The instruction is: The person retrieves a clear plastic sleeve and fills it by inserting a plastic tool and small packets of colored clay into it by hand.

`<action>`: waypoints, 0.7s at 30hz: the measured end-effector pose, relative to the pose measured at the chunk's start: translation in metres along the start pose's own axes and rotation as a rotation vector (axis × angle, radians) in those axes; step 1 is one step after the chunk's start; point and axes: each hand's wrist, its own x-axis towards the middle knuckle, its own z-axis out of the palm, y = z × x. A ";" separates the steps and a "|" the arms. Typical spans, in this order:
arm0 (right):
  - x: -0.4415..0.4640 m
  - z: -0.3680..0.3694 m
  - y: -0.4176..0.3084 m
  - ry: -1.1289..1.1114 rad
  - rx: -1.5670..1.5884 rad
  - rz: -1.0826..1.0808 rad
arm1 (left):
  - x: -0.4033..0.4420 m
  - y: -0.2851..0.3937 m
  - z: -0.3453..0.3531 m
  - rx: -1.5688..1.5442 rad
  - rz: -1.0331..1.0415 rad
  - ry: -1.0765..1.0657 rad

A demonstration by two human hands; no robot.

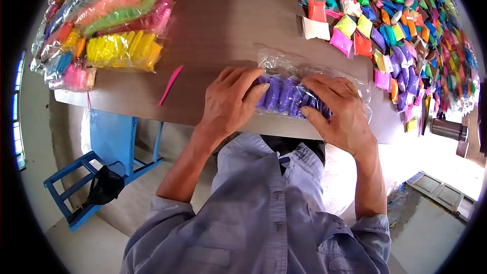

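Observation:
A see-through plastic bag (362, 91) lies near the table's front edge, with several small purple packets (288, 95) standing in a row inside it. My left hand (231, 96) grips the left end of the row, thumb in front and fingers behind. Around the right end, my right hand (341, 109) is curled with its thumb low on the front side. The bag's loose plastic spreads behind and to the right of the packets. To the left of my left hand lies a pink plastic knife (171, 85).
Filled bags of coloured packets are piled at the far left, a yellow bag (124, 49) nearest. A large heap of loose coloured packets (362, 45) covers the right side. Below the table's left edge stands a blue chair (109, 137) with a black item hanging on it.

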 end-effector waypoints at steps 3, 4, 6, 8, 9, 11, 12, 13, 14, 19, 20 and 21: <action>0.009 0.000 -0.010 0.073 -0.012 0.013 | 0.001 0.001 -0.003 -0.036 -0.034 -0.009; 0.014 0.004 -0.010 0.092 0.075 -0.024 | 0.000 0.000 -0.002 -0.039 -0.041 -0.005; 0.022 0.012 -0.007 0.110 0.162 -0.058 | 0.000 -0.001 -0.001 -0.114 -0.086 0.002; 0.029 0.020 -0.003 0.004 0.215 -0.061 | -0.001 -0.004 0.000 -0.129 -0.080 0.010; 0.031 0.023 -0.001 -0.002 0.217 -0.062 | -0.001 -0.006 0.000 -0.143 -0.073 0.018; 0.033 0.027 0.001 -0.043 0.291 -0.037 | -0.001 -0.007 0.001 -0.142 -0.087 0.011; 0.034 0.030 0.002 -0.046 0.291 -0.035 | -0.001 -0.008 0.001 -0.140 -0.090 0.002; 0.035 0.033 0.001 -0.030 0.295 -0.032 | -0.001 -0.008 0.001 -0.143 -0.092 -0.001; 0.036 0.034 0.001 -0.013 0.297 -0.030 | 0.000 -0.009 0.002 -0.149 -0.095 0.013; 0.033 0.049 0.003 0.093 0.300 0.019 | -0.001 -0.007 0.001 -0.148 -0.118 0.025; 0.032 0.052 0.004 0.149 0.316 0.032 | -0.001 -0.006 0.001 -0.149 -0.127 0.024; 0.031 0.053 0.005 0.152 0.310 0.036 | 0.000 -0.005 0.002 -0.154 -0.134 0.024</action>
